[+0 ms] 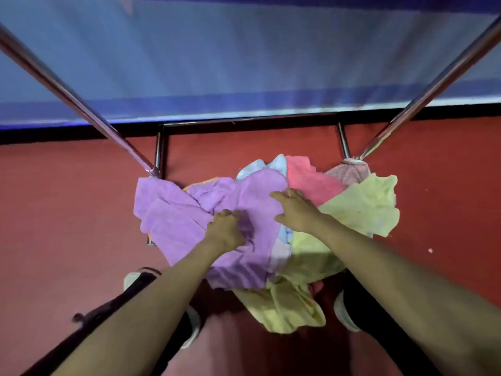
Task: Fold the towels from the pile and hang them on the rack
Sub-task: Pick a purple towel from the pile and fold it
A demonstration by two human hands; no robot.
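Nearest: left hand [226, 232] — fingers curled into a bunched fold of the purple towel [168, 210], which is gripped at mid-cloth. Right hand [296, 210] — laid on the same towel just beyond, fingers spread, nothing seen pinched. The towel is spread atop the pile on the red floor [67, 213]; its long run lies leftward of both hands, and the left is judged nearer. Yellow towel [360, 204], pink towel [306, 177]: lodged beneath, rightward. Rack [244, 120]: stood beyond the pile.

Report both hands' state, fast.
Left hand: grip closed on the purple towel.
Right hand: on the same towel; whether it pinches cannot be told.
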